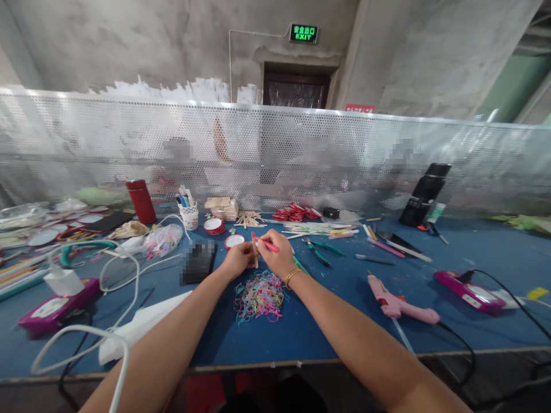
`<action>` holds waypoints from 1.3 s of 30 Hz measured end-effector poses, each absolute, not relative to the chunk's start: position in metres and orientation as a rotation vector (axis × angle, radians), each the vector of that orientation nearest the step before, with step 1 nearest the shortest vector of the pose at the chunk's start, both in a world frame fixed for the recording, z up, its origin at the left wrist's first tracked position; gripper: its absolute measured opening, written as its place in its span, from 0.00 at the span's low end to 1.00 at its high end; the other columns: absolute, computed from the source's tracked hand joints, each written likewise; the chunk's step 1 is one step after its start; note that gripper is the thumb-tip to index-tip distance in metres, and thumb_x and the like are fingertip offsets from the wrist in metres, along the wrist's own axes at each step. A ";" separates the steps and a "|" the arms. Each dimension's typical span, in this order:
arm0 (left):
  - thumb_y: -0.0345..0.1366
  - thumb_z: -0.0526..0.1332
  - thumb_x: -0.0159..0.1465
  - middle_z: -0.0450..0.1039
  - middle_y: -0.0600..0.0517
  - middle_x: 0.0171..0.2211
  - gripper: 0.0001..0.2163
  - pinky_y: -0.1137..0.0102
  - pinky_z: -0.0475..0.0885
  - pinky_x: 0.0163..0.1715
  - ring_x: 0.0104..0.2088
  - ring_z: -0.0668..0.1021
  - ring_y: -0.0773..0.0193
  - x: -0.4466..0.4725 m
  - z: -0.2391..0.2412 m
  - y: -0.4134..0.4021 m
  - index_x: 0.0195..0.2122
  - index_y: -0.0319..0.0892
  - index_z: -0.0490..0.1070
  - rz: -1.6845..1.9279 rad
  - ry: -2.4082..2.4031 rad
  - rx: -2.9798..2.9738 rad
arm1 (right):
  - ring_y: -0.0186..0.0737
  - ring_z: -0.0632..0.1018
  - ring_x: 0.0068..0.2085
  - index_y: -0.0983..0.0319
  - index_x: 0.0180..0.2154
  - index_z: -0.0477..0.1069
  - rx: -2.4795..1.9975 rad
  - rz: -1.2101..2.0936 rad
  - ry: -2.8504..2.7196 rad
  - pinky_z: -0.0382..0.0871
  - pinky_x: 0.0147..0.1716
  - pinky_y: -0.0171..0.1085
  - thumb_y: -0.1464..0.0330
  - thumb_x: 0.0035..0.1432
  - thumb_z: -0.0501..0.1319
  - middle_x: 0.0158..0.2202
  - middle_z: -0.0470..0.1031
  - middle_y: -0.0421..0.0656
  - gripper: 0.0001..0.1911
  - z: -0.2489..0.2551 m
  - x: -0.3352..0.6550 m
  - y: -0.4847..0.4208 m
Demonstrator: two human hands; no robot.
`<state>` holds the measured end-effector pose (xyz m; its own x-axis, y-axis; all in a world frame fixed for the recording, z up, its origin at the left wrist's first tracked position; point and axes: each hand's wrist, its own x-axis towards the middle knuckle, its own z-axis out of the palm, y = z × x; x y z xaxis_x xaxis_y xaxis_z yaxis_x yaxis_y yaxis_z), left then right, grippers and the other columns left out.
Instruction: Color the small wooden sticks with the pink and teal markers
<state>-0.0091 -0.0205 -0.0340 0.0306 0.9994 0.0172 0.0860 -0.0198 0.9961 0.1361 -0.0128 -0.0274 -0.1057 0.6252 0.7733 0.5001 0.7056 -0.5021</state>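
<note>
Near the middle of the blue table, my left hand (239,258) is closed on a thin wooden stick (256,261), held roughly upright. My right hand (279,256), with a gold bracelet at the wrist, grips a red marker pen (270,245), its tip close to the stick's upper part. Just below both hands lies a heap of thin multicoloured rubber bands (259,296). Beyond my left hand is a round red-rimmed disc (235,241) with a white face. The fingers partly hide the stick.
Pliers (321,250) and a pink glue gun (398,304) lie to the right, near a black bottle (424,195). At left are a black wallet-like object (200,263), a red flask (141,202), a pen cup (188,216) and a looping white cable (124,338). A perforated metal screen (275,149) closes the back.
</note>
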 end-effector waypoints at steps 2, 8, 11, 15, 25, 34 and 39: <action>0.32 0.71 0.47 0.71 0.56 0.23 0.10 0.73 0.72 0.25 0.24 0.74 0.69 -0.009 -0.034 -0.020 0.27 0.39 0.70 1.160 1.253 1.309 | 0.37 0.73 0.27 0.58 0.28 0.67 -0.919 0.130 -1.730 0.63 0.31 0.34 0.68 0.57 0.58 0.24 0.73 0.38 0.05 -0.028 0.136 -0.012; 0.31 0.70 0.48 0.69 0.57 0.22 0.09 0.73 0.73 0.25 0.24 0.73 0.69 -0.009 -0.036 -0.019 0.27 0.40 0.70 1.170 1.256 1.295 | 0.37 0.74 0.28 0.58 0.29 0.68 -0.886 0.125 -1.766 0.62 0.32 0.35 0.67 0.58 0.58 0.25 0.74 0.38 0.06 -0.028 0.136 -0.012; 0.31 0.70 0.48 0.70 0.57 0.23 0.09 0.72 0.73 0.26 0.24 0.74 0.68 -0.010 -0.037 -0.018 0.27 0.40 0.70 1.168 1.250 1.308 | 0.37 0.73 0.28 0.58 0.29 0.67 -0.903 0.122 -1.755 0.63 0.32 0.35 0.68 0.58 0.58 0.25 0.74 0.38 0.05 -0.028 0.136 -0.011; 0.32 0.70 0.47 0.71 0.56 0.23 0.10 0.72 0.73 0.26 0.25 0.74 0.68 -0.010 -0.036 -0.019 0.27 0.40 0.70 1.158 1.256 1.298 | 0.37 0.74 0.29 0.58 0.29 0.67 -0.898 0.120 -1.735 0.63 0.32 0.35 0.67 0.58 0.58 0.26 0.74 0.38 0.05 -0.028 0.137 -0.011; 0.31 0.71 0.46 0.71 0.57 0.23 0.11 0.73 0.73 0.25 0.25 0.74 0.68 -0.009 -0.034 -0.019 0.27 0.39 0.70 1.164 1.239 1.264 | 0.36 0.73 0.29 0.59 0.30 0.68 -0.887 0.114 -1.734 0.63 0.33 0.34 0.68 0.58 0.58 0.26 0.74 0.38 0.05 -0.029 0.137 -0.011; 0.31 0.71 0.47 0.70 0.56 0.22 0.10 0.73 0.72 0.24 0.23 0.73 0.69 -0.009 -0.034 -0.020 0.26 0.38 0.70 1.178 1.244 1.282 | 0.36 0.73 0.28 0.59 0.30 0.68 -0.889 0.119 -1.731 0.62 0.32 0.34 0.69 0.58 0.59 0.26 0.74 0.38 0.04 -0.029 0.137 -0.011; 0.31 0.71 0.46 0.69 0.57 0.21 0.10 0.73 0.73 0.25 0.23 0.73 0.69 -0.010 -0.037 -0.018 0.26 0.38 0.70 1.177 1.241 1.287 | 0.36 0.73 0.29 0.59 0.29 0.68 -0.872 0.107 -1.762 0.62 0.32 0.34 0.67 0.58 0.59 0.25 0.74 0.38 0.05 -0.028 0.136 -0.012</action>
<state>-0.0101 -0.0176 -0.0372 0.0170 0.9996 0.0213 0.0737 -0.0225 0.9970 0.1363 -0.0121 -0.0279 -0.1156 0.6003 0.7914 0.4999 0.7236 -0.4758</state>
